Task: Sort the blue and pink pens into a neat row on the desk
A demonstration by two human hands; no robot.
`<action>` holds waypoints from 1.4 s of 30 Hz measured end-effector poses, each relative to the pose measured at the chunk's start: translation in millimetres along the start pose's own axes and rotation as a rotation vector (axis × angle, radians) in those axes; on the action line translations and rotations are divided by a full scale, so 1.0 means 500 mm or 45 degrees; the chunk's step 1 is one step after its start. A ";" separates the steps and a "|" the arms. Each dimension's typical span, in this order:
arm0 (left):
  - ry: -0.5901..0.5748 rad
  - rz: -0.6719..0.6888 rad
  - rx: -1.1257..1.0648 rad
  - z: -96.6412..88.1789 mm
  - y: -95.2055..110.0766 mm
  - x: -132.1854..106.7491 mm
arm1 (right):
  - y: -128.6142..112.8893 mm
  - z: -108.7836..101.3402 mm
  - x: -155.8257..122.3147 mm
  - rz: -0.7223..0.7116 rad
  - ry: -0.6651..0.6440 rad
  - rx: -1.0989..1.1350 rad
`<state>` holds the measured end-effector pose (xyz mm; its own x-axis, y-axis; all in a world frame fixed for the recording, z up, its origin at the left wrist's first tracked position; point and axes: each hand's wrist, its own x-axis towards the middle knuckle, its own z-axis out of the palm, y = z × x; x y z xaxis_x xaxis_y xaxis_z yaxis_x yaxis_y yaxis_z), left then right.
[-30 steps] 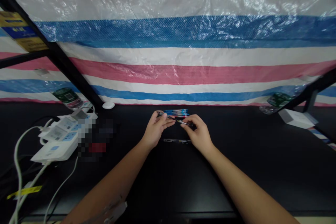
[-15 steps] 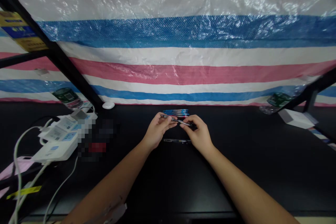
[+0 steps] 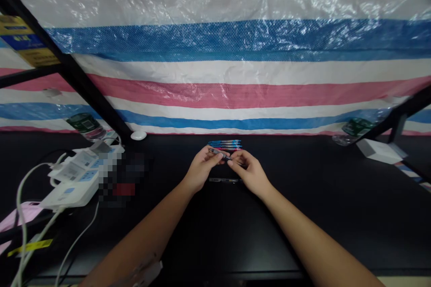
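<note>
A slim pen with a grey end is held in the air between my hands. My left hand pinches it near the grey end. The fingers of my right hand are closed on its other end, which they mostly hide. Just below, a dark pen with a clear section lies crosswise on the black table, its right end close to my right hand. Behind my fingers lie several blue pens side by side, with something pink at their near edge.
A white power strip with plugs and cables takes up the left side. Beyond it are a white mouse and a bottle with a green label. At right sit a white box and another bottle. Striped sheeting hangs behind.
My right hand has moved left, closer to my left hand. The silvery length of pen that showed between them is now mostly hidden. The pens on the table stay put.
</note>
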<state>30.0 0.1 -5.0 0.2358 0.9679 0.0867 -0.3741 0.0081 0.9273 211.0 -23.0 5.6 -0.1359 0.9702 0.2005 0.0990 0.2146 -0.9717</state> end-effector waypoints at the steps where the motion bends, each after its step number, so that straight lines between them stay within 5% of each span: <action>1: -0.005 0.000 0.007 0.000 0.000 0.000 | 0.000 0.000 0.000 0.004 -0.008 0.003; 11: 0.010 0.014 0.001 0.001 0.003 -0.001 | -0.002 -0.005 0.000 0.026 -0.065 -0.009; 15: -0.016 0.010 0.014 0.000 0.001 0.001 | -0.002 -0.003 0.000 0.201 -0.191 -0.001; 20: -0.001 0.029 -0.016 -0.002 0.002 0.002 | 0.002 -0.006 0.001 -0.036 -0.059 -0.045; 22: -0.008 0.024 -0.009 -0.003 0.003 0.002 | 0.005 -0.008 0.002 0.022 -0.107 -0.043; 32: -0.105 0.072 -0.050 -0.002 0.012 -0.001 | -0.005 -0.010 0.001 0.526 -0.392 0.747; 37: 0.028 0.082 -0.060 0.000 0.013 0.001 | -0.014 -0.019 0.007 0.480 -0.298 0.878; 42: 0.188 0.099 -0.115 0.000 0.010 0.004 | -0.025 -0.040 0.018 0.507 -0.257 1.356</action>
<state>28.5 2.2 -0.1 0.0713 0.9928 0.0961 -0.4668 -0.0519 0.8828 228.2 -14.7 22.3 -0.4463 0.8918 -0.0744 -0.6984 -0.3991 -0.5941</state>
